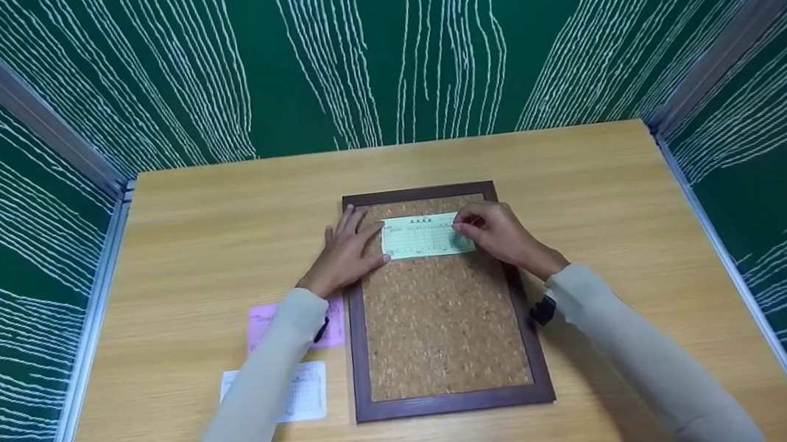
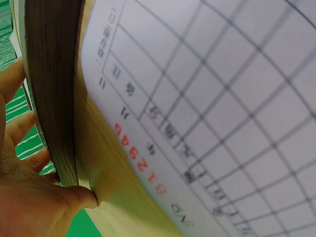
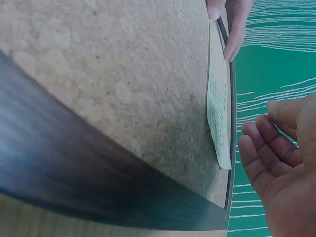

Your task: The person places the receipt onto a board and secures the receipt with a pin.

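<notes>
A green printed slip (image 1: 425, 239) lies across the upper part of a cork board (image 1: 442, 326) with a dark brown frame (image 1: 451, 403). My left hand (image 1: 347, 252) spreads over the board's upper left, its thumb and a fingertip touching the slip's left edge. At the slip's right end is my right hand (image 1: 498, 231), thumb and index finger pinched together. In the right wrist view, a tiny reddish thing, too small to name surely, shows at those fingertips. There the right hand (image 3: 281, 153) is held off the green slip (image 3: 217, 103), whose near end lifts slightly.
Left of the board, a pink slip (image 1: 262, 317) and a white gridded slip (image 1: 313, 389) lie on the wooden table (image 1: 151, 308), partly under the left forearm. Close up in the left wrist view, the white slip (image 2: 222, 74) shows red digits. Green walls (image 1: 388, 43) with white lines surround the table.
</notes>
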Motion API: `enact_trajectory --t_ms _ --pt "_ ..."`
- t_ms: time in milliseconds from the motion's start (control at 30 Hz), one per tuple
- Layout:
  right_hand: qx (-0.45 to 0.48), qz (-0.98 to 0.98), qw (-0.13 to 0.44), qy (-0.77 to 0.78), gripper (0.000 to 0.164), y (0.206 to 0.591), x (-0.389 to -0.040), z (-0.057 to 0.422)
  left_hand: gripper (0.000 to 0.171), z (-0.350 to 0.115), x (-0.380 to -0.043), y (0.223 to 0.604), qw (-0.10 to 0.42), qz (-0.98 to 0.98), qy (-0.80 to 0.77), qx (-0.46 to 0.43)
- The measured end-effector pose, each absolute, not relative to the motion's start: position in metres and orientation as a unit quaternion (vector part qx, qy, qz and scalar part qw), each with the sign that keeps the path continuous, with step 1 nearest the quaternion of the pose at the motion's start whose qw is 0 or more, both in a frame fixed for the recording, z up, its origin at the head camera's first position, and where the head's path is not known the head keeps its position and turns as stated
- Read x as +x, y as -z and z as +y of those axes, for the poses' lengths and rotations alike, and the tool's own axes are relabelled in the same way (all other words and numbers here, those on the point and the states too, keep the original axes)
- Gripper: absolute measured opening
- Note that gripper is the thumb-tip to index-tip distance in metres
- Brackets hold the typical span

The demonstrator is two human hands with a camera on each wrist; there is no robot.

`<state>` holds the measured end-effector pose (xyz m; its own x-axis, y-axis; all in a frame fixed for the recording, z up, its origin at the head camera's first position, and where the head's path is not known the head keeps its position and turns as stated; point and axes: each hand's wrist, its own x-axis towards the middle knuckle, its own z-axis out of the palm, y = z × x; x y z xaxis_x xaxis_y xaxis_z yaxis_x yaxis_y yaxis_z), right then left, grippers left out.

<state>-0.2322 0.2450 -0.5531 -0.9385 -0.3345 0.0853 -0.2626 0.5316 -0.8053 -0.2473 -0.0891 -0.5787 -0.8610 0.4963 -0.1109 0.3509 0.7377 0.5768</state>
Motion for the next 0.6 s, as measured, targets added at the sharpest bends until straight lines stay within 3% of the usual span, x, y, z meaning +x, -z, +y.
enact_trajectory --t_ms 600 --pt "-0.166 0.873 0.038 0.457 0.015 0.558 -0.239 0.23 0.075 -0.086 -0.247 0.578 0.127 0.927 -0.269 0.227"
